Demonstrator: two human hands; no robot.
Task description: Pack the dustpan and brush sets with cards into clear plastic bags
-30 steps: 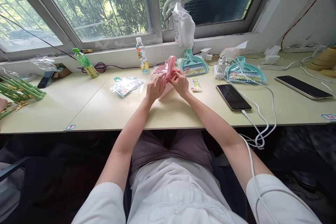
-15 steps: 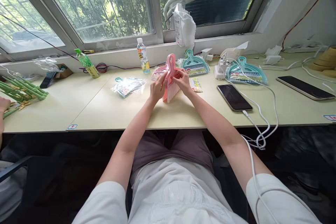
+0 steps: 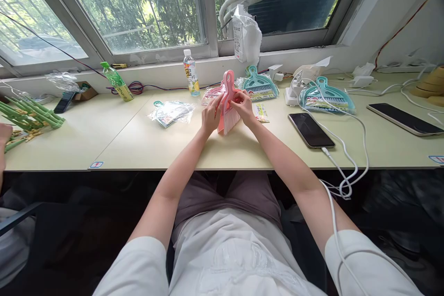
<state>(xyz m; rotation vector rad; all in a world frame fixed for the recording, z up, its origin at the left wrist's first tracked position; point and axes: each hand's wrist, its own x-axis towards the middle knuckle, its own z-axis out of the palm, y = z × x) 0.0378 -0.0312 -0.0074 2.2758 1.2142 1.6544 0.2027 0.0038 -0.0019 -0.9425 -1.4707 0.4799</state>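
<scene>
A pink hand brush (image 3: 229, 110) with a matching pink dustpan stands upright on the pale desk (image 3: 243, 148), handle up and white bristles down. My left hand (image 3: 211, 115) grips its left side with curled fingers. My right hand (image 3: 243, 106) pinches it from the right, fingers closed on the brush body. A flat clear plastic wrapper (image 3: 170, 113) lies just left of my hands.
Two teal brush-and-dustpan sets (image 3: 259, 84) (image 3: 326, 97) lie behind and to the right. A phone (image 3: 311, 130) on a white cable, a second phone (image 3: 402, 119), two bottles (image 3: 191, 73) (image 3: 117, 82), green sticks (image 3: 27, 115) and another person's hand (image 3: 4, 135) at far left.
The pink brush set has gone from tilted to upright with its bristles showing, and both hands have stayed on it.
</scene>
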